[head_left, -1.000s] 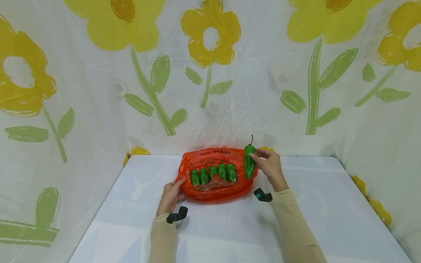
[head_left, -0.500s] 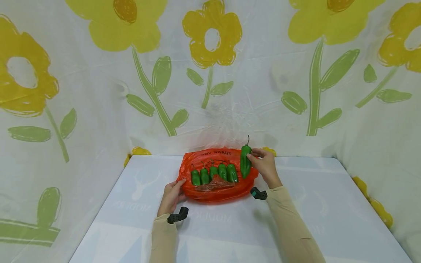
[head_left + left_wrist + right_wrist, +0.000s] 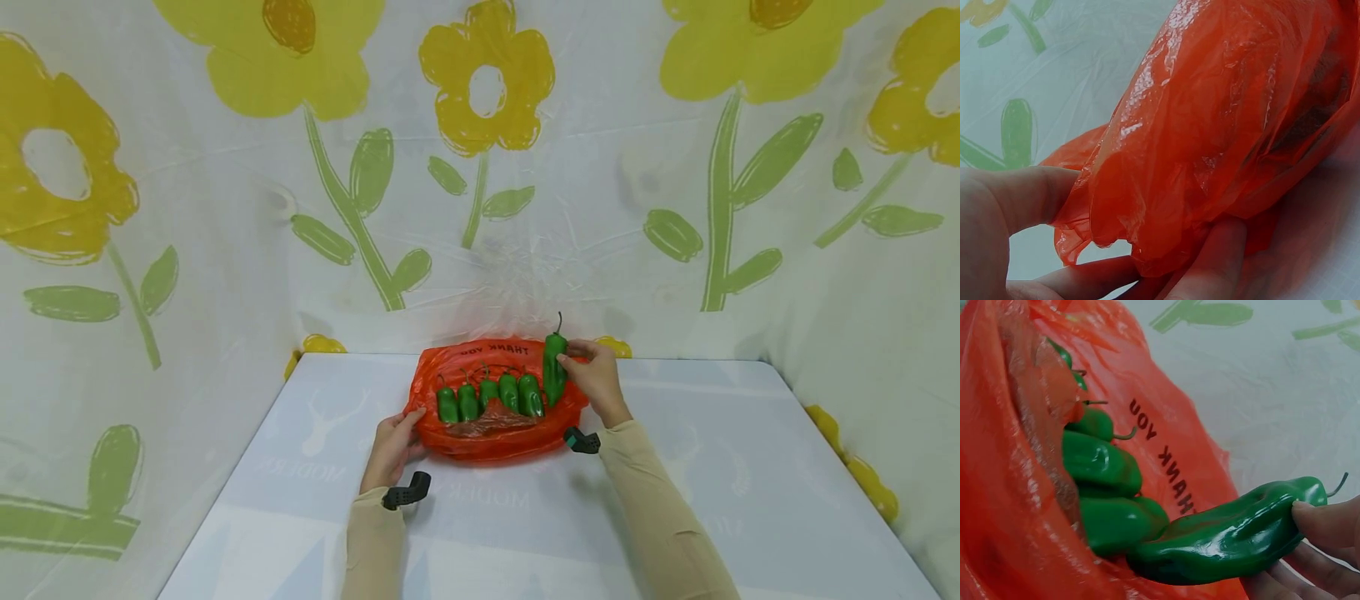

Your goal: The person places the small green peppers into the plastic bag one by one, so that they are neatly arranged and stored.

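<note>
A red plastic bag (image 3: 480, 450) with THANK YOU printed on it lies with its mouth spread wide. Several green peppers (image 3: 489, 392) stand in a row inside, stems up. My left hand (image 3: 390, 446) pinches the bag's left edge; in the left wrist view its thumb and fingers (image 3: 1216, 262) hold the bunched plastic. Between thumb and fingers, my right hand (image 3: 596, 375) holds one more green pepper (image 3: 1229, 534) near its stem end. That pepper's tip points down at the bag's right side, close beside the last pepper of the row.
The bag rests near the back of a pale patterned table (image 3: 480, 533). Behind and beside the table hangs a white sheet (image 3: 570, 200) with yellow flowers. Each wrist carries a small black camera (image 3: 407, 492).
My right hand has moved left with its pepper, bringing it in over the bag's right side, closer to the row. The left hand keeps its hold on the bag's edge.
</note>
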The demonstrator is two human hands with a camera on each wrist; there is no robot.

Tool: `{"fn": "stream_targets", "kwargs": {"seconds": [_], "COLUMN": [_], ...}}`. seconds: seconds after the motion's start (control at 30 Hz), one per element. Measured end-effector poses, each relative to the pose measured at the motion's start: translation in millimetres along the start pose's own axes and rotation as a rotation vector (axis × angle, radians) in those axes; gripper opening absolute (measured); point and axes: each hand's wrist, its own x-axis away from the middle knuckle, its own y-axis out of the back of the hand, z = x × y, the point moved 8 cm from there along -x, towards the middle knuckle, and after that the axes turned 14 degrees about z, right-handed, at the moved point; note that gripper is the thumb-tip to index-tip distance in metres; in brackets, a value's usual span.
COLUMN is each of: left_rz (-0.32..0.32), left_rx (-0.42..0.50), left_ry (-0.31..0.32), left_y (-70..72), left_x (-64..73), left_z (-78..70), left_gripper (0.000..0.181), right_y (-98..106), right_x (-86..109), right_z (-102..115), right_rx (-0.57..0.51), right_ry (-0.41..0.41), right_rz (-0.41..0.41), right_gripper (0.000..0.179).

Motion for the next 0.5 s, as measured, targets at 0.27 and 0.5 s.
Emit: {"fn": "stream_targets", "kwargs": {"seconds": [0.27, 0.5], "left_rz": [0.005, 0.001], "left_rx": [0.004, 0.008], "left_ry": [-0.009, -0.010], "left_y": [-0.7, -0.4], "left_x": [0.1, 0.9], "left_z": [-1.2, -2.3], "left_gripper": [0.059, 0.060], "right_y": [-2.3, -4.2], "right_x": [-0.3, 2.4], "right_z": [-6.0, -7.4], "right_rx": [0.134, 0.200], "right_ry": [0.001, 0.007], "right_rz": [-0.011, 0.002], "right_gripper": [0.040, 0.040]}}
